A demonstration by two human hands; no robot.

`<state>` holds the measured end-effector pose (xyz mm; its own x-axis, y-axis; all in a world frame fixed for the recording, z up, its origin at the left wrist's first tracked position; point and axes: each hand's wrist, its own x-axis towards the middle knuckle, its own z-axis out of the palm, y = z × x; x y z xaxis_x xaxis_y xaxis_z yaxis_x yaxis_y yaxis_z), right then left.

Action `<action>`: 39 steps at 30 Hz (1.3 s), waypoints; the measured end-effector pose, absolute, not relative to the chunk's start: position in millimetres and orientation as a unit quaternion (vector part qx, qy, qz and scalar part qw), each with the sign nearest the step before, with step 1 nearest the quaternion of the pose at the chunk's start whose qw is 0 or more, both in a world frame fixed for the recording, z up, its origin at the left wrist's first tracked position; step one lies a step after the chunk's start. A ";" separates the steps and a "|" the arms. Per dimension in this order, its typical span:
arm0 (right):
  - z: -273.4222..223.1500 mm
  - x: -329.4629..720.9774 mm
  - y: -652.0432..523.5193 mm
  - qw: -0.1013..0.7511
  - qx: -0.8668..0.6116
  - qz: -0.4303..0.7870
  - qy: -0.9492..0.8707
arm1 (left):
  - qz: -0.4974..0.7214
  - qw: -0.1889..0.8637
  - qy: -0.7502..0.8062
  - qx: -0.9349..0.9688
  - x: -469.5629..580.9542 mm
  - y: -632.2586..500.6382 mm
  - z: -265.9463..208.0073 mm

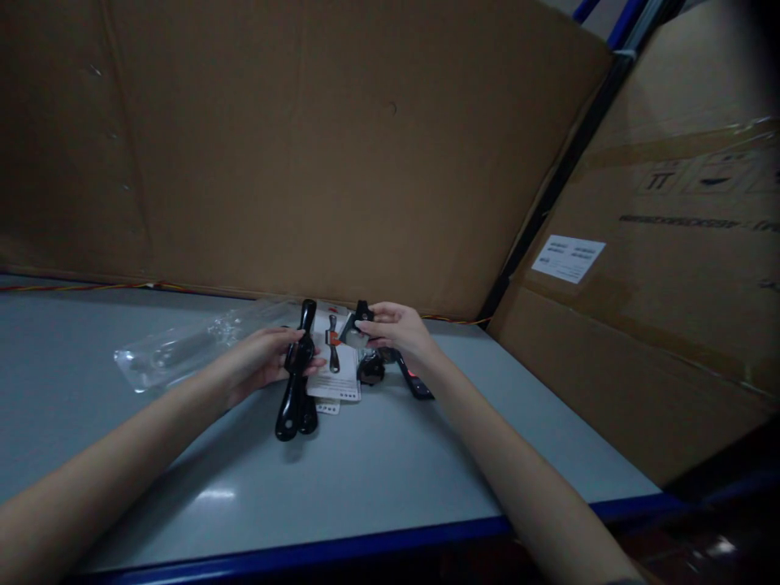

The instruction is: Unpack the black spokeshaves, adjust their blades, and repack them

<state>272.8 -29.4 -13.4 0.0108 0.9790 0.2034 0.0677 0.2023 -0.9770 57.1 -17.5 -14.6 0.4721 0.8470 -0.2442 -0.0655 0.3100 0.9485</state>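
Observation:
My left hand point(262, 357) is closed around the middle of a black spokeshave point(291, 396), holding it raised with its two handles pointing toward and away from me. My right hand point(399, 329) pinches a small flat metal blade with a black piece point(356, 331), a little right of the spokeshave. Below and between my hands lies a printed card point(335, 383) with a picture of a spokeshave. Another black handle point(309, 416) shows under the held spokeshave. A black and red item point(415, 382) and a dark round item point(371, 368), kind unclear, lie by my right wrist.
Clear plastic packaging point(176, 345) lies behind my left arm on the grey table point(341, 496). A tall cardboard sheet point(305, 146) stands along the back edge. A large cardboard box point(658, 325) bounds the right side. Thin coloured wires point(79, 286) run along the back.

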 end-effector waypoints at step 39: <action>-22.4 245.1 -42.1 0.476 -0.514 0.316 -0.639 | 0.321 0.737 0.375 0.463 71.2 -40.1 -16.1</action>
